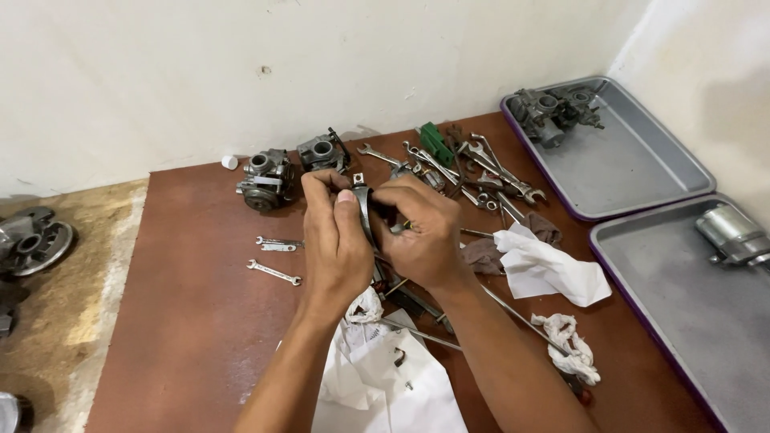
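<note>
Both hands meet over the middle of the brown board, closed around one small dark metal part with a narrow upright bracket (360, 204): the left hand (335, 240) curls its fingers over the top and presses its thumb against the strip, while the right hand (419, 232) pinches the same piece from the other side, fingers bent tight. How the part is shaped below the fingers cannot be told. Under the wrists lies a crumpled sheet of white paper (385, 377) with a small dark curved bit on it, and a long thin steel rod (521, 317) runs slantwise beneath the right forearm. Left of the hands, two small silver open-ended spanners (273, 271) lie flat and apart from each other. Just behind the hands stand two grey cast-metal carburettor bodies (267, 178), and to the right of them a loose heap of steel spanners (481, 168) with a green tool among them. A white cloth (549, 269) and a twisted white rag (571, 346) lie right of the hands. The surface is a reddish-brown worn board (192, 313) set against a plain off-white wall (241, 64). At the right edge sit two shallow grey metal trays with purple rims (642, 160), each holding a grey metal engine part. Bare sandy floor (80, 321) shows at the left.
</note>
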